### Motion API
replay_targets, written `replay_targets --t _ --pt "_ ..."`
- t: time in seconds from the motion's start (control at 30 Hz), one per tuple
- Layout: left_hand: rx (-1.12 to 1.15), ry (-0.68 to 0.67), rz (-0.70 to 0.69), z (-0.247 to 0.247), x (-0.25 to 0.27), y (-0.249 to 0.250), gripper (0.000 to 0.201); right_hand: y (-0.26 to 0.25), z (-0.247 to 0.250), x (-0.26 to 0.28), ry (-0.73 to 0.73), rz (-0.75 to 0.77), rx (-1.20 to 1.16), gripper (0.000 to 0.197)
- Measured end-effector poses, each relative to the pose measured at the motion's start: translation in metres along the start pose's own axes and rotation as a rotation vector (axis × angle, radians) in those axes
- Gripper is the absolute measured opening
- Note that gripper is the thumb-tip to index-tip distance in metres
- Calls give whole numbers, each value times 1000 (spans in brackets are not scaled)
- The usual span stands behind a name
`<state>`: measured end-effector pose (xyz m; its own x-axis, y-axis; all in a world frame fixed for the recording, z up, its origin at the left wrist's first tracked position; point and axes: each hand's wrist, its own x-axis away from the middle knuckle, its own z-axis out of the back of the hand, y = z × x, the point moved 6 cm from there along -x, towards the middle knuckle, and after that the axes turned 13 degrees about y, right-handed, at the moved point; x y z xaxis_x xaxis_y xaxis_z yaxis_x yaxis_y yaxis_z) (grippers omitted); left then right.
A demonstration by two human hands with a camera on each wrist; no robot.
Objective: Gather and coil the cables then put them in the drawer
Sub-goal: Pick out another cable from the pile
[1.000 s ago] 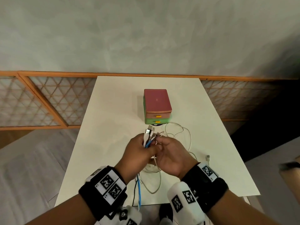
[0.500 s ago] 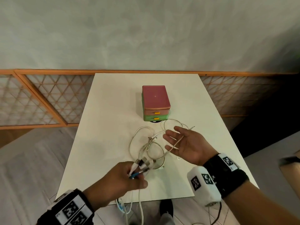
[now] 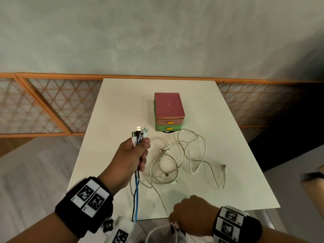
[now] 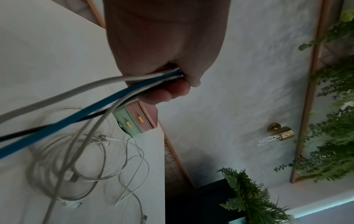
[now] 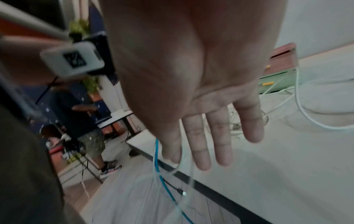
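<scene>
Left hand grip curled tight round the cable ends; right hand grip spread, fingers straight, holding nothing, at the worktop edge.

no readable text, only coded square markers on wrist bands

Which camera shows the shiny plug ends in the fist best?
The head view. The plug ends stick up out of the left hand, each tip plain to see. The left wrist view shows only the cords leaving the fist, with the plugs hidden behind the fingers. The right wrist view does not show those plug ends at all.
</scene>
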<state>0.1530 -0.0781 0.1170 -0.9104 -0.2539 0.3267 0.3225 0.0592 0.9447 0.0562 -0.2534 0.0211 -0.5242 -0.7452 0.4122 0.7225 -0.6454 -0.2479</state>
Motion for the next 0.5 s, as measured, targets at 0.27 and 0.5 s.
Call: replay_targets --t 0.27,0.5 --pt "2 -35 46 -2 -2 -7 33 25 13 -6 -165 -23 -328 64" --pt "-39 -181 118 9 20 -20 29 154 109 -64 639 -687 -110 52"
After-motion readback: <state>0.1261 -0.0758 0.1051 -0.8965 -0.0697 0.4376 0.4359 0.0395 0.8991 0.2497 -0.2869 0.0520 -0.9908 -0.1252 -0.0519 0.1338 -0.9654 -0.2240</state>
